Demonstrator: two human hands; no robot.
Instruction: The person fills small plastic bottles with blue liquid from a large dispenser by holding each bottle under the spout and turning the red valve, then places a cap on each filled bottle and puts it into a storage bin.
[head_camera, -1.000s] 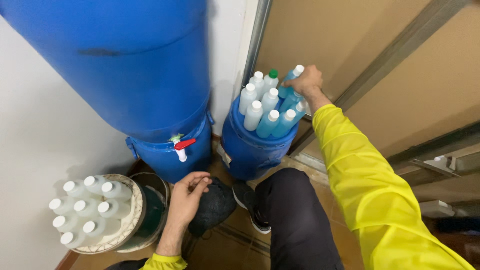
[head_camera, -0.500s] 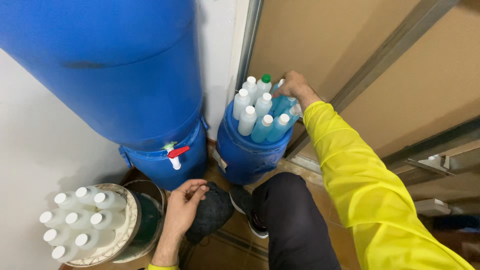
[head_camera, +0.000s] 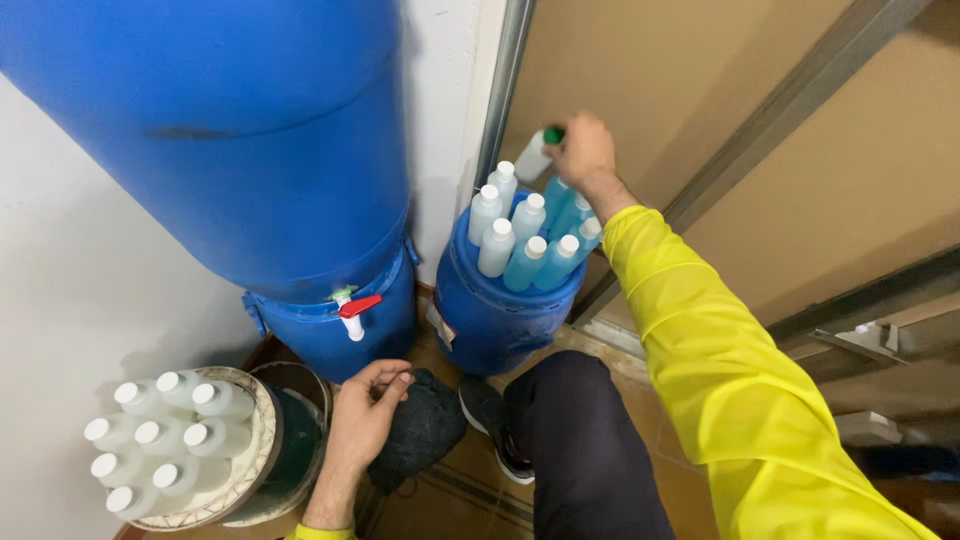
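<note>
Above the small blue drum (head_camera: 490, 310), the right hand (head_camera: 583, 152) grips one green-capped bottle (head_camera: 540, 153), lifted clear of eight white-capped bottles (head_camera: 497, 247) standing in it. Lower left, the left hand (head_camera: 366, 412) hangs half-curled and empty beside a pail (head_camera: 268, 420) of eight white-capped bottles.

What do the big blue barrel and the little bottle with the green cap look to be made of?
The big blue barrel looks like moulded plastic: even colour, soft sheen, a rounded ridge around it. The green-capped bottle, lifted in the right hand, seems to be translucent whitish plastic with a matte, cloudy wall; its cap looks like glossier hard plastic.
</note>
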